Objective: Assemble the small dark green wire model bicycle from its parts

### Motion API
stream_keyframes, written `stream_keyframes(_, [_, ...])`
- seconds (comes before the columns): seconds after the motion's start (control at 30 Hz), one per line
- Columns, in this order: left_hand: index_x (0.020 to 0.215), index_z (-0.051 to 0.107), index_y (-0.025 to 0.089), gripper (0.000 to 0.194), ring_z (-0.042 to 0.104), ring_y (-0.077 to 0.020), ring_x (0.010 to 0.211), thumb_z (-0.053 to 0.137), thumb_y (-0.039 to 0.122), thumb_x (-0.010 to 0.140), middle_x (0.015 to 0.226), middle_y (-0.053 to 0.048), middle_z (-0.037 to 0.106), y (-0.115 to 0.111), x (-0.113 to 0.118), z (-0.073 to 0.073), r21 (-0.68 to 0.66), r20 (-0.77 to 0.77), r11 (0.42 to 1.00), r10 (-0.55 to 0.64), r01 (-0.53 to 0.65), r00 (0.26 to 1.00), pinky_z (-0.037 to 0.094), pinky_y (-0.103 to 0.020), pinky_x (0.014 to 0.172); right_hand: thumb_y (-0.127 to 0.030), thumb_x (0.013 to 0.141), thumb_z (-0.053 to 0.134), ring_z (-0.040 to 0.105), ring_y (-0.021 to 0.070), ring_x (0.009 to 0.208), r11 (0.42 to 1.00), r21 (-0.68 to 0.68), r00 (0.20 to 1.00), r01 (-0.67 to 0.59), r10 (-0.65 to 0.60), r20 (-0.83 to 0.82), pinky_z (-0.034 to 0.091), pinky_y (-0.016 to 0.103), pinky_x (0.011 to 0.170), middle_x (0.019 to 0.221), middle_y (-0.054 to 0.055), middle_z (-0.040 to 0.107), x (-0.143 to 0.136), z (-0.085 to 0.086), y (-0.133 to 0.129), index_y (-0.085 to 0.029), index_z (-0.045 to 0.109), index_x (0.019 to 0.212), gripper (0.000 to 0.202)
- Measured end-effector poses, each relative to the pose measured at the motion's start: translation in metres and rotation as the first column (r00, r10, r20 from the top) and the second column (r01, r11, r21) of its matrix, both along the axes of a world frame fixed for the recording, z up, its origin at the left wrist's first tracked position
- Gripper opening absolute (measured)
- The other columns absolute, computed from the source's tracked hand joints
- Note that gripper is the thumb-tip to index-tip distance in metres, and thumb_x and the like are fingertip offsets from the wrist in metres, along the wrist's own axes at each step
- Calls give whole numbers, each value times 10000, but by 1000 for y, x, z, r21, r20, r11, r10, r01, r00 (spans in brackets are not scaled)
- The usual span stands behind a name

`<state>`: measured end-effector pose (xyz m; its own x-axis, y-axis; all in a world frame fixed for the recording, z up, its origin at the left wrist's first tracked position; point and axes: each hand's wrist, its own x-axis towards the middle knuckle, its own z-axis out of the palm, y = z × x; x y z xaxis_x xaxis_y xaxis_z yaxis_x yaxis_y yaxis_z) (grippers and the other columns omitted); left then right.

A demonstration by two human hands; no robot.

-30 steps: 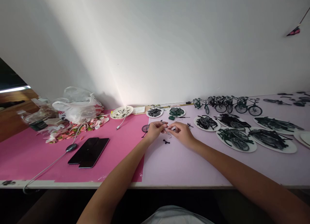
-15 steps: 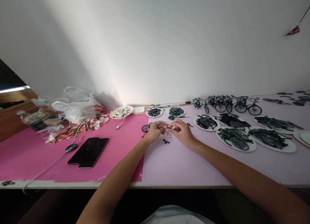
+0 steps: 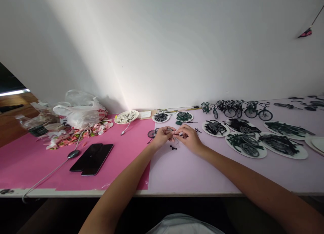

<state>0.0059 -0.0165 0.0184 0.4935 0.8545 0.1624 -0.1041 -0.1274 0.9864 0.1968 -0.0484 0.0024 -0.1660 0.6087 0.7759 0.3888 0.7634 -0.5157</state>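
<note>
My left hand (image 3: 164, 136) and my right hand (image 3: 188, 136) meet over the lilac mat, fingertips pinched close together. Whatever lies between the fingers is too small and too covered to name. Partly behind my left hand lies a model bicycle part with a spoked wheel (image 3: 152, 134). A small black part (image 3: 173, 147) rests on the mat just below the hands. Another black piece (image 3: 197, 130) lies to the right of my right hand.
Plates of black and green bicycle parts (image 3: 246, 145) spread to the right, with assembled model bicycles (image 3: 258, 111) upright behind them. Left are two dark phones (image 3: 92, 159), a cable (image 3: 45, 175), a white plastic bag (image 3: 82, 109) and a plate of pale pieces (image 3: 126, 117).
Both hands stay in almost the same place, fingertips still together. The whole view has shifted very slightly.
</note>
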Motion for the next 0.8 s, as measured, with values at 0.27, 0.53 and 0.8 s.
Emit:
stream_keyframes(0.27, [1213,649,118,666,697,-155,598,900,511,737,749,-37,736,-3,1,2,-61,-8,998,0,-1,1000,545,-292,660,-300,936,714,537,146,652,1000,5,1000,-3,3,-15,484,294,561,922,54,651,0,-1,1,-228,750,884,95])
stream_keyframes(0.53, [1267,670,121,766,758,-205,779,847,650,742,901,-91,763,-2,-1,4,-17,-53,998,-67,67,996,515,-299,759,-342,941,720,579,161,708,1000,-17,999,15,-16,-35,507,293,584,914,55,646,3,-4,5,-226,755,894,131])
stream_keyframes(0.8, [1238,707,140,731,769,-223,866,682,752,840,1130,-146,751,-1,-1,3,-10,-83,995,-102,101,991,448,-251,702,-391,933,746,565,164,689,999,-43,998,18,-21,-63,506,305,590,894,50,643,5,-5,7,-236,772,878,167])
